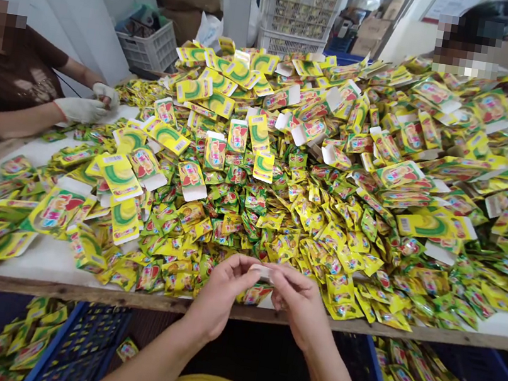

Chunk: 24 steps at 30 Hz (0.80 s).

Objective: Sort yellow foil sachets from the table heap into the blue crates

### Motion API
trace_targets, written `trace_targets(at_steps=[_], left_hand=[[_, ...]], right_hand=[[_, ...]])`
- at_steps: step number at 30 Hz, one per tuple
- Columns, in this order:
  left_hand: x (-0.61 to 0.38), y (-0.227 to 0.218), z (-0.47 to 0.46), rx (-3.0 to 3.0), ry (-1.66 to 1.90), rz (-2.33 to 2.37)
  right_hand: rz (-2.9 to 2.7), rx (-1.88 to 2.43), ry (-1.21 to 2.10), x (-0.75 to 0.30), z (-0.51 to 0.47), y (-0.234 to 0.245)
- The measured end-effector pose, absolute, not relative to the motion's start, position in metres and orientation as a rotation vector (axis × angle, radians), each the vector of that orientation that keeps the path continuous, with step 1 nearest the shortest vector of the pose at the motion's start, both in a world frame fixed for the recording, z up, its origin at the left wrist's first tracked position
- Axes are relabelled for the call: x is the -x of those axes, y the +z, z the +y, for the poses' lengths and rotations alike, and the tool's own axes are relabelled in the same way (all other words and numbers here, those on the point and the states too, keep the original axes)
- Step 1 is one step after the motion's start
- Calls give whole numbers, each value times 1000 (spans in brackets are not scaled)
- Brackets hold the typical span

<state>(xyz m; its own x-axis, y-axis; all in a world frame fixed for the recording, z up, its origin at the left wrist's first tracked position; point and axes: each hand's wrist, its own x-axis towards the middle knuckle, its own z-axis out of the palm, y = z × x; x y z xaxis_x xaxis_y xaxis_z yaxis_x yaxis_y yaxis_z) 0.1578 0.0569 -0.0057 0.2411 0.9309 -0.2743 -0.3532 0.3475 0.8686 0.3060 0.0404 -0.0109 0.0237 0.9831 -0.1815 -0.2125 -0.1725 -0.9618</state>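
Observation:
Both hands meet at the near edge of the table, pinching a small printed carton (259, 294) whose white end flap faces up. My left hand (228, 288) grips it from the left, thumb and fingers at the flap. From the right, my right hand (302, 299) presses its fingertips on the same flap. Most of the carton's body is hidden behind the fingers. Just beyond lie heaped yellow sachets (320, 223) and green sachets (218, 201). Flat and folded yellow cartons (119, 175) are strewn over the pile to the left.
A large mound of cartons (409, 175) rises at the right. Blue crates (50, 345) with packed cartons stand below the wooden table edge (160, 304). At the left a co-worker's gloved hand (82, 110) rests over the table; another person sits behind the mound. White crates (300, 6) are stacked at the back.

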Motion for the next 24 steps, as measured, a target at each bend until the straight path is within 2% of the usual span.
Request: trace_targets(at_steps=[13,18,21,24], left_hand=[[-170,-22,76,-1421,1134,1097],[-158,-25,76,-1642,1180,898],[-151,-24,73,-1664,1131,808],[-150,-22,73,-1612,1112,812]], right_hand=[[-1058,1328,1139,-321,46,-9],[-1213,1289,1115,-327,44,-10],[-1310,1280,1014,-330,41,-11],[-1285,1281,1067,-330,43,-11]])
